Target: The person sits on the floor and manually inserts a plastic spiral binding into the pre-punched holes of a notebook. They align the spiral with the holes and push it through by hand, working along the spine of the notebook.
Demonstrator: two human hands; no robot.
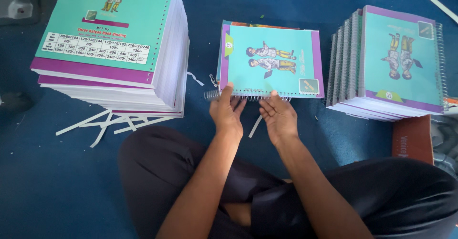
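- The dark blue floor covering point(43, 181) carries everything; you sit on it cross-legged in black trousers point(157, 172).
- The tall stack of unbound teal-and-purple notebooks point(114, 53) stands at your left, well apart from your hands.
- The leaning row of finished spiral-bound notebooks point(391, 62) stands at your right, next to a reddish-brown box point(412, 138).
- The teal notebook with purple edge and cartoon cover point(269, 62) lies in front of you, on top of another cover.
- Your left hand point(226, 112) is half closed; its fingertips pinch the silver wire spiral point(212, 94) at the near edge.
- Your right hand point(279, 117) is open, fingers spread and pressing the same edge.
- I think it is good to keep the punched holes lined up and turn the spiral slowly and evenly.
- Thin white paper strips point(107, 122) lie near the tall stack.
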